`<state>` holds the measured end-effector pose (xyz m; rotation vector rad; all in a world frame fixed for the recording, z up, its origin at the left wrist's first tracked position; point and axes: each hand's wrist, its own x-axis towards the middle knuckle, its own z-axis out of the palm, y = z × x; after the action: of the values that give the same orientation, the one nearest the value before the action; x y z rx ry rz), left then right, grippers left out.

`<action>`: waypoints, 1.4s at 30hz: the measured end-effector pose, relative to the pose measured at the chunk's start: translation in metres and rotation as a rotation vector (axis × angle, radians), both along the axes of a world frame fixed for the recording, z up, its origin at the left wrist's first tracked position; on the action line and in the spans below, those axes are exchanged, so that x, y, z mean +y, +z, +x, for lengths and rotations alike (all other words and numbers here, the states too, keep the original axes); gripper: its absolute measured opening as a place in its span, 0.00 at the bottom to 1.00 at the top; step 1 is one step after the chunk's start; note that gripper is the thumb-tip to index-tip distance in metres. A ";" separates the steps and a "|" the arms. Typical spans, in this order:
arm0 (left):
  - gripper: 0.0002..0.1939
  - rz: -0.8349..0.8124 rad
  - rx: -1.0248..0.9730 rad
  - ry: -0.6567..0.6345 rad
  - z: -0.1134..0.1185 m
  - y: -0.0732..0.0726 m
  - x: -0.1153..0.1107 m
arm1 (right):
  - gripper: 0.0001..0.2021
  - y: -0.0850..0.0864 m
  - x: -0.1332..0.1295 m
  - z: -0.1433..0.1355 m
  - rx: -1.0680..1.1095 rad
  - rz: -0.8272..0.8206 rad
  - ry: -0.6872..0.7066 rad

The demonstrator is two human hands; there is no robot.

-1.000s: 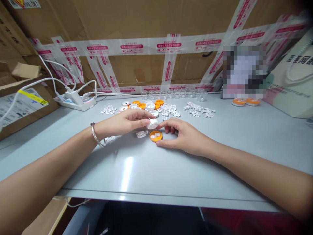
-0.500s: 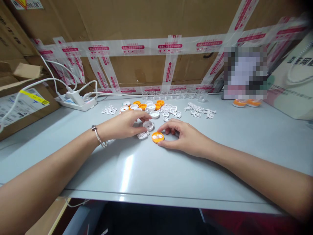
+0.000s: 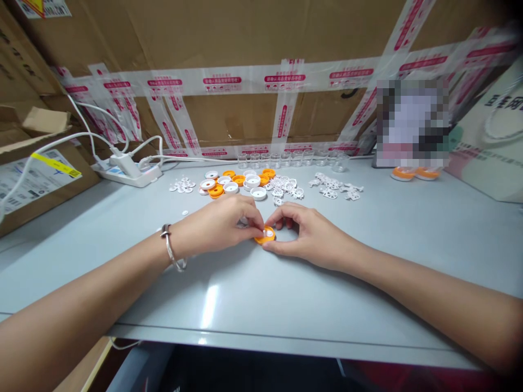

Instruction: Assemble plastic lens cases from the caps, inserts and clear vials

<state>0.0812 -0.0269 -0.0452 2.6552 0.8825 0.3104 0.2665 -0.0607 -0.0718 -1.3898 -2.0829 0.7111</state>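
Your small dish [image 3: 267, 240] is orange, and the little bits [image 3: 269, 233] in it are white. Your bracelet [image 3: 169, 246] is shiny silver. Your table [image 3: 392, 218] is pale blue-grey. You have some orange lids [image 3: 215, 190] and some white lids [image 3: 258, 194]. The flat pieces [image 3: 288, 185] are white with lacy holes. The big box [image 3: 204, 32] is brown, and its whitish tape [image 3: 192, 81] has red bars with white writing. The bag [image 3: 486, 163] is off-white with green and pink patches and black letters.
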 end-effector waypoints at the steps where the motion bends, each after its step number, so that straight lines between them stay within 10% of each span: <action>1: 0.06 -0.023 -0.004 0.006 0.000 0.000 0.000 | 0.10 0.000 0.000 0.000 0.001 -0.002 -0.003; 19: 0.03 -0.192 -0.055 0.084 0.003 0.001 0.001 | 0.09 0.002 -0.001 -0.001 -0.015 -0.008 -0.015; 42: 0.04 -0.020 0.067 0.214 0.006 0.004 -0.012 | 0.07 0.001 -0.003 -0.002 -0.013 0.023 -0.022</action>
<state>0.0872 -0.0386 -0.0415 2.5694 1.1880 0.2619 0.2642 -0.0634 -0.0708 -1.4061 -2.0755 0.6685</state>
